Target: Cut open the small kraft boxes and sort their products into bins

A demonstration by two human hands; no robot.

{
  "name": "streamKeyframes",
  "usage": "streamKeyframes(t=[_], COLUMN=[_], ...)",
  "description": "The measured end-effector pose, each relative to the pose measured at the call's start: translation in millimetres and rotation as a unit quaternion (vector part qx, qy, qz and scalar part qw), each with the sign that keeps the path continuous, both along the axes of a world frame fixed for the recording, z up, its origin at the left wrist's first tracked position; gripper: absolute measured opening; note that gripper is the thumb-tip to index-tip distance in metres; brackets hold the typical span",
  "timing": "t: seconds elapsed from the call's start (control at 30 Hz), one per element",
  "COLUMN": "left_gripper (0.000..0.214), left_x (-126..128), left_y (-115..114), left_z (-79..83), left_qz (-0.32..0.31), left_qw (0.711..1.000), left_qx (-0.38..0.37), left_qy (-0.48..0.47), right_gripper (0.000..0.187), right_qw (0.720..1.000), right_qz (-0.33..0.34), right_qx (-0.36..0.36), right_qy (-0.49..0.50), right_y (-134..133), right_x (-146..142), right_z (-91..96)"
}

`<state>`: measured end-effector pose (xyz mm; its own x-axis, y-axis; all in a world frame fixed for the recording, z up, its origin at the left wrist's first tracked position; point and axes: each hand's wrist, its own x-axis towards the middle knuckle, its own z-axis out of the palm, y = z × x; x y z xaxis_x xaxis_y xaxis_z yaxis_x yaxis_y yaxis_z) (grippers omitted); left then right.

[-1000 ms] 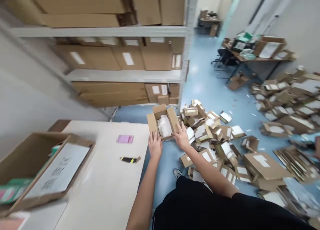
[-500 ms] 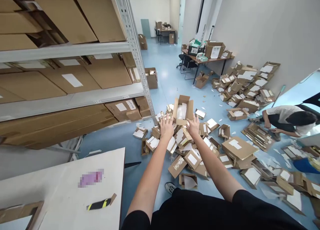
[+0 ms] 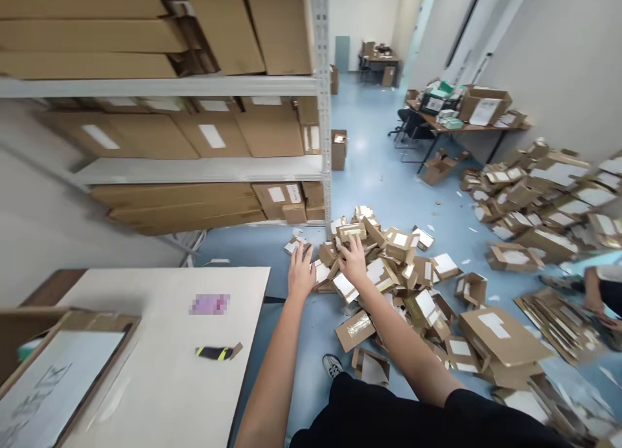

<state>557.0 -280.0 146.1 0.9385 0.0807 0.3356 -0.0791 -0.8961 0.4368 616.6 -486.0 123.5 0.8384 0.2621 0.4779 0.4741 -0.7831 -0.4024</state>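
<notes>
My left hand (image 3: 302, 273) is stretched out over the blue floor, fingers spread, holding nothing. To its right, my right hand (image 3: 352, 260) hangs above the heap of small cardboard boxes (image 3: 383, 273), its fingers apart and slightly bent. Nothing shows in its grasp. Behind its fingertips lies a small taped box (image 3: 352, 231); I cannot tell whether they touch. On the white table (image 3: 160, 357) at the left lie a black and yellow utility knife (image 3: 214, 353) and a purple item (image 3: 209, 303) blurred by pixels.
A metal shelf (image 3: 204, 169) stacked with cartons stands at the left. An open carton (image 3: 68, 370) sits on the white table's near corner. At the right a person (image 3: 602, 292) crouches by flattened cardboard (image 3: 558, 325). More boxes (image 3: 549, 182) pile along the wall.
The open box that was between my hands has left them and no longer stands out above the heap. My hands have moved left, and the view has turned left toward the table.
</notes>
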Motion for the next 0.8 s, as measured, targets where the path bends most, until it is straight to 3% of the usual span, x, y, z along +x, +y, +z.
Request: streamKeyframes(t=[0.17, 0.27, 0.37, 0.47, 0.57, 0.7, 0.8], left_gripper=[0.062, 0.063, 0.062, 0.064, 0.066, 0.065, 0.063], left_x=[-77.2, -147.7, -235.0, -337.0, -450.3, -607.2, -717.4], left_y=[67.7, 106.2, 134.4, 147.9, 147.3, 126.3, 94.7], left_z=[3.8, 6.6, 10.6, 14.4, 14.4, 6.5, -1.2], left_qz=[0.102, 0.191, 0.289, 0.384, 0.472, 0.586, 0.663], left_qw=[0.995, 0.981, 0.957, 0.923, 0.881, 0.809, 0.748], left_qx=[-0.006, -0.004, -0.001, 0.003, 0.009, 0.021, 0.019], left_qy=[-0.014, -0.020, -0.028, -0.034, -0.037, -0.038, -0.033], right_gripper=[0.053, 0.062, 0.065, 0.066, 0.065, 0.063, 0.064], right_qw=[0.985, 0.960, 0.929, 0.890, 0.845, 0.773, 0.712], right_qz=[0.168, 0.270, 0.359, 0.446, 0.527, 0.631, 0.699], right_qx=[-0.015, -0.036, -0.053, -0.061, -0.058, -0.054, -0.061], right_qy=[0.045, 0.070, 0.078, 0.072, 0.060, 0.040, 0.030], right_y=[110.9, 173.0, 225.6, 268.2, 302.9, 334.9, 343.9], right_x=[-35.3, -76.8, -136.8, -215.3, -310.6, -455.4, -566.7], right_z=[16.3, 23.6, 29.2, 31.4, 29.6, 23.4, 18.3])
